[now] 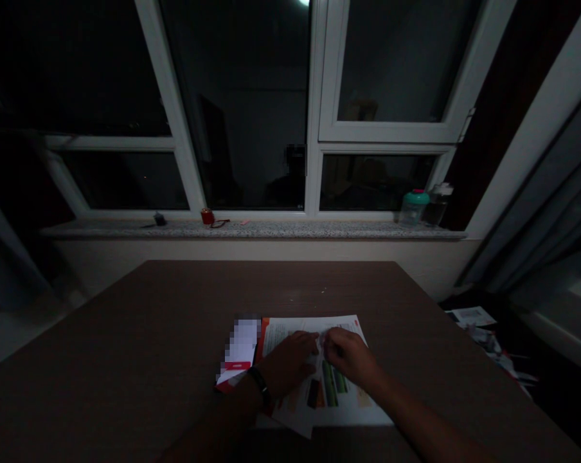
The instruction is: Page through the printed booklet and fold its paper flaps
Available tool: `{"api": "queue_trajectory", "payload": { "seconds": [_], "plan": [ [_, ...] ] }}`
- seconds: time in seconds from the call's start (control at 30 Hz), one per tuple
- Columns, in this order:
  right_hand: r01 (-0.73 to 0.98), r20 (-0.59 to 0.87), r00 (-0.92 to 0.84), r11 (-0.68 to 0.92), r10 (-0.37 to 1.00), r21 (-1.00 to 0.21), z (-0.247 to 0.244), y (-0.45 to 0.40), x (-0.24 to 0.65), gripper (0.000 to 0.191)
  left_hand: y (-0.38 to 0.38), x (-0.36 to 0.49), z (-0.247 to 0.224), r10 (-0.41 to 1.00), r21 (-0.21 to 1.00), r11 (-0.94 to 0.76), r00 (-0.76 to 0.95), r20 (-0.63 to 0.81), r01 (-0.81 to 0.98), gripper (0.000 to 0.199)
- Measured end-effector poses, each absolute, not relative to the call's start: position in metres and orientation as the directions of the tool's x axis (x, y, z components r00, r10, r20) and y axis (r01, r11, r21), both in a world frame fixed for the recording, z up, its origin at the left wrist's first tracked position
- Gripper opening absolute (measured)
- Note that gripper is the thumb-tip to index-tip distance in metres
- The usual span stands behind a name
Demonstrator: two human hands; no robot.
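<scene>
A printed page (pixel 351 402) with text, colour pictures and a red-orange left edge lies on the brown table. My left hand (pixel 290 363), with a dark band at the wrist, rests on the page with its fingers stretched out to the right. Just beside its fingertips, my right hand (pixel 348 350) is closed over the upper part of the page. A small pale, shiny bit shows between the two hands; what the right fingers hold is too dark and small to make out. A white paper corner (pixel 300 426) sticks out below my left forearm.
Left of the page lies a bright, blurred-out rectangle (pixel 242 341) with a red strip. Beyond the table (pixel 271 280), the windowsill (pixel 271 229) carries a red object (pixel 207 217), a small dark item (pixel 160 219), a green-lidded bottle (pixel 414 209) and another bottle (pixel 437 204). Papers (pixel 473 316) lie at right.
</scene>
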State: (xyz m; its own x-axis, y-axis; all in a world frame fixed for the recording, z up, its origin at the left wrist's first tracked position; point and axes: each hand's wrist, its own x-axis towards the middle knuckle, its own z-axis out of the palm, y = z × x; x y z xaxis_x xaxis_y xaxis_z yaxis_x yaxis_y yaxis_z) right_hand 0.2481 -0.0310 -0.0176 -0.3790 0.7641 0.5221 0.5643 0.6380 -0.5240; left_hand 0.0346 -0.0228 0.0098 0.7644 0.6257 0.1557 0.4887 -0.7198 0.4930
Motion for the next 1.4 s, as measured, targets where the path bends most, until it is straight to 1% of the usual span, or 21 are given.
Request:
{"api": "queue_trajectory", "payload": {
  "seconds": [0.1,0.23,0.3,0.37,0.5,0.63,0.77,0.83,0.93,1.0,1.07,1.13,1.2,1.27,1.33,1.4],
  "plan": [
    [0.604,0.509,-0.321,0.586,0.799,-0.539,-0.021,-0.027,0.249,0.019,-0.020,0.034,0.007,0.627,0.493,-0.721,0.761,0.165,0.487,0.036],
    [0.600,0.488,-0.322,0.574,0.811,-0.557,-0.022,-0.026,0.250,0.018,-0.019,0.034,0.005,0.623,0.479,-0.725,0.769,0.147,0.496,0.040],
    [0.603,0.482,-0.318,0.566,0.817,-0.562,-0.021,-0.027,0.250,0.018,-0.020,0.033,0.006,0.621,0.480,-0.725,0.770,0.147,0.493,0.038],
    [0.600,0.479,-0.317,0.564,0.818,-0.567,-0.019,-0.028,0.250,0.018,-0.021,0.032,0.007,0.621,0.488,-0.725,0.768,0.158,0.486,0.034],
    [0.578,0.492,-0.320,0.578,0.810,-0.576,-0.018,-0.029,0.251,0.019,-0.024,0.031,0.009,0.617,0.492,-0.728,0.769,0.167,0.477,0.041],
    [0.586,0.498,-0.323,0.583,0.805,-0.562,-0.017,-0.030,0.250,0.019,-0.023,0.033,0.010,0.621,0.484,-0.730,0.764,0.173,0.483,0.032],
    [0.595,0.503,-0.317,0.581,0.804,-0.555,-0.017,-0.029,0.250,0.018,-0.021,0.035,0.008,0.614,0.487,-0.733,0.769,0.175,0.475,0.039],
    [0.590,0.499,-0.322,0.583,0.805,-0.559,-0.017,-0.030,0.250,0.018,-0.021,0.034,0.008,0.615,0.492,-0.733,0.766,0.185,0.470,0.038],
    [0.566,0.485,-0.371,0.607,0.792,-0.558,-0.017,-0.032,0.251,0.018,-0.022,0.034,0.008,0.629,0.495,-0.723,0.756,0.182,0.482,0.039],
    [0.518,0.480,-0.439,0.650,0.760,-0.556,-0.017,-0.035,0.251,0.019,-0.023,0.033,0.008,0.637,0.491,-0.716,0.752,0.170,0.496,0.043],
    [0.452,0.474,-0.516,0.697,0.713,-0.556,-0.016,-0.037,0.251,0.019,-0.023,0.033,0.008,0.637,0.486,-0.716,0.754,0.159,0.501,0.048],
    [0.419,0.475,-0.554,0.722,0.684,-0.550,-0.016,-0.037,0.250,0.020,-0.022,0.034,0.007,0.636,0.485,-0.714,0.757,0.148,0.505,0.057],
    [0.456,0.491,-0.512,0.708,0.705,-0.539,-0.017,-0.035,0.249,0.020,-0.022,0.034,0.007,0.643,0.494,-0.705,0.752,0.144,0.509,0.065],
    [0.527,0.512,-0.415,0.658,0.752,-0.538,-0.019,-0.032,0.249,0.020,-0.022,0.034,0.006,0.644,0.501,-0.704,0.750,0.152,0.503,0.069],
    [0.572,0.525,-0.352,0.622,0.775,-0.534,-0.020,-0.029,0.249,0.021,-0.022,0.034,0.005,0.631,0.488,-0.720,0.758,0.166,0.493,0.066],
    [0.570,0.524,-0.370,0.633,0.767,-0.524,-0.021,-0.029,0.250,0.020,-0.022,0.033,0.004,0.619,0.464,-0.737,0.767,0.171,0.491,0.061]
  ]
}}
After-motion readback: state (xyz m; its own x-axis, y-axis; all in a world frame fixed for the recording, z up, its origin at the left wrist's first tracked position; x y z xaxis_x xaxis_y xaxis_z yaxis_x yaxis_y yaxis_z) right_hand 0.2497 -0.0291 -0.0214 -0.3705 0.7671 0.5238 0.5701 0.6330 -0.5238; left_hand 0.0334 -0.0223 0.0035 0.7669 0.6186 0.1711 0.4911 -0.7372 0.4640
